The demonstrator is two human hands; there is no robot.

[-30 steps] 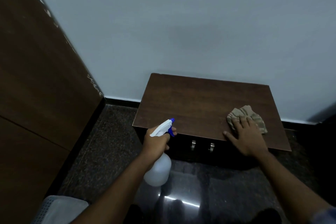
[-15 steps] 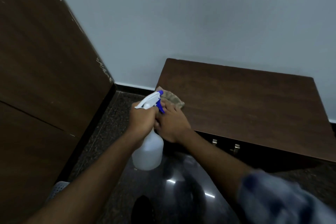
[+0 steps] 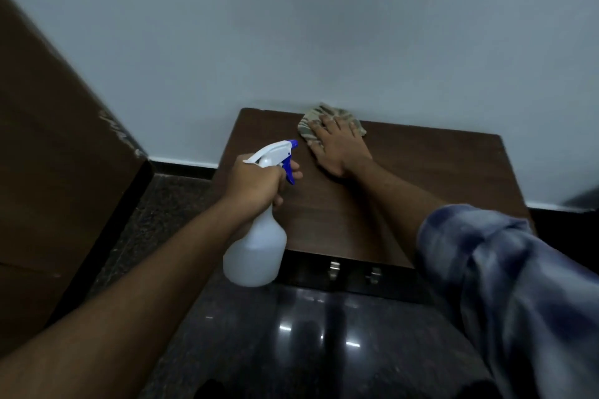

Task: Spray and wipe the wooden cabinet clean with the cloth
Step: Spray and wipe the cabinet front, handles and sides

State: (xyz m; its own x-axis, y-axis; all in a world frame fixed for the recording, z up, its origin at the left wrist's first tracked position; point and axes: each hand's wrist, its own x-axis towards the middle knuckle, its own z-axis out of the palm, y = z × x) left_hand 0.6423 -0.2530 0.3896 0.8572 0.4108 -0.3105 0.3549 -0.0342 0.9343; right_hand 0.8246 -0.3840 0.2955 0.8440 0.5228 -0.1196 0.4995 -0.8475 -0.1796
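While gripping bottle [image 3: 256,253], right hand [image 3: 340,152] presses cloth [image 3: 311,126].

The right hand [image 3: 338,147] lies flat on the cloth [image 3: 312,122] at the cabinet [image 3: 421,178] top's far edge; the left hand [image 3: 256,183] grips the spray bottle [image 3: 256,253] nearer.

Single head-worn view, looking forward and down from above the cabinet [image 3: 405,191], facing the wall [image 3: 324,26]. Close range: both forearms reach from the lower edge toward the cabinet.

Right hand [image 3: 340,147], cloth [image 3: 316,121] moved to cabinet's [image 3: 421,178] back edge.
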